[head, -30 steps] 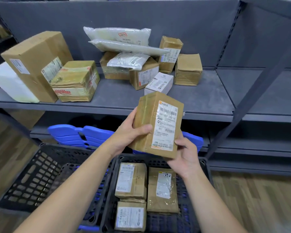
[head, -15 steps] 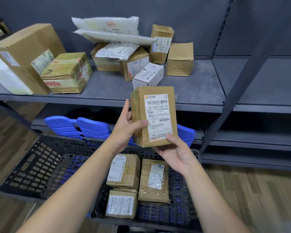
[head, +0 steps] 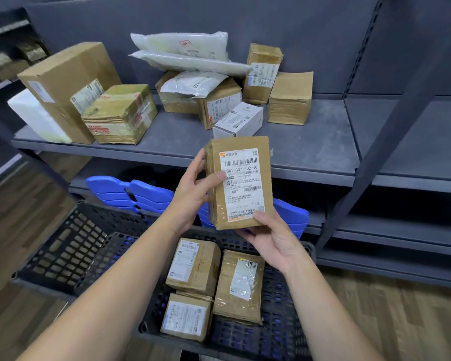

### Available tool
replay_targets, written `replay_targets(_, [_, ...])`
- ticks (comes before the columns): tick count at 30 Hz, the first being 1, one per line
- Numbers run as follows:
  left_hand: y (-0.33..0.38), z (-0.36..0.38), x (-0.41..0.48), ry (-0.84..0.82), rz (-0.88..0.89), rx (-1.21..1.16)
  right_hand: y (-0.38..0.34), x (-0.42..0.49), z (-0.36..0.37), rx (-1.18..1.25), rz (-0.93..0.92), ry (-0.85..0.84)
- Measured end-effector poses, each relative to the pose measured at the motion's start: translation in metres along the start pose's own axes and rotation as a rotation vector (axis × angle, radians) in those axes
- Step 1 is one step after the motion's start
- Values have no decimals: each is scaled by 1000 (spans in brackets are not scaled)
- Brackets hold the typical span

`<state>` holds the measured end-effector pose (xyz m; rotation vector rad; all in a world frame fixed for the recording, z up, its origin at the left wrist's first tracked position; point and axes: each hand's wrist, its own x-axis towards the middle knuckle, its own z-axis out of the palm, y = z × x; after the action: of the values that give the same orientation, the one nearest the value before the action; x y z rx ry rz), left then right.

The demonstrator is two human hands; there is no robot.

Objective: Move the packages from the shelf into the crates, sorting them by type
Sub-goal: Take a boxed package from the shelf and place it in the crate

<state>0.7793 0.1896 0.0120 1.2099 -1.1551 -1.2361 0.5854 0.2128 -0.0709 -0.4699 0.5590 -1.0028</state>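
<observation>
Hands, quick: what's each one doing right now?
Left hand: grips the labelled cardboard box by its left side.
Right hand: holds the same box at its bottom end.

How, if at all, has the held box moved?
Yes. The held box rotated counterclockwise, from tilted to square with the shelf edge, barely shifting along it.

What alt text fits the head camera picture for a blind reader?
The left hand and right hand hold a labelled cardboard parcel above a black crate holding three similar parcels. Behind, a grey shelf carries more boxes and white plastic mailers.
</observation>
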Motion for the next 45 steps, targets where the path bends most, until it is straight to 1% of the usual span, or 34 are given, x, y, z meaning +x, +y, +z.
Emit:
replay_targets(4, [8,-7,-3,133,-18,66,-9,-4,-15,-136,11,46])
replay_targets(6, [6,-12,-2,130,-33,141,-14,-7,-20,-168,7,107])
replay_targets(8, [0,-18,-4,75,-89,228,-19,-9,-27,-175,-9,195])
replay_targets(11, [-18,-27,-10,-64,-297,309,-25,-13,-41,-221,16,321])
replay_targets(13, [-37,-29,-16,-125,-426,335,-24,-17,-51,-314,64,351])
replay_targets(17, [-83,-20,-31,-122,-549,311,-3,-26,-71,-471,178,357])
replay_targets(20, [-118,-14,-45,-149,-635,329,24,-33,-94,-483,262,384])
replay_targets(24, [-174,-13,-64,-176,-769,344,69,-43,-130,-512,428,441])
replay_targets(26, [-201,-11,-74,-176,-829,327,93,-48,-143,-568,505,462])
replay_targets(29, [-238,-9,-85,-165,-906,287,124,-54,-163,-557,581,506])
replay_targets(32, [-267,-10,-92,-171,-1059,232,144,-57,-177,-582,643,573])
replay_targets(34, [-282,-10,-95,-143,-1198,181,153,-57,-183,-642,674,581])
replay_targets(36, [-297,-12,-96,-106,-1301,104,161,-58,-193,-642,697,591])
replay_targets(39, [-316,-16,-91,-93,-1351,15,166,-59,-208,-595,735,590])
replay_targets(43, [-327,-11,-81,-152,-1331,64,170,-56,-219,-578,751,560])
replay_targets(45, [-333,-8,-83,-140,-1309,57,172,-54,-221,-595,763,555])
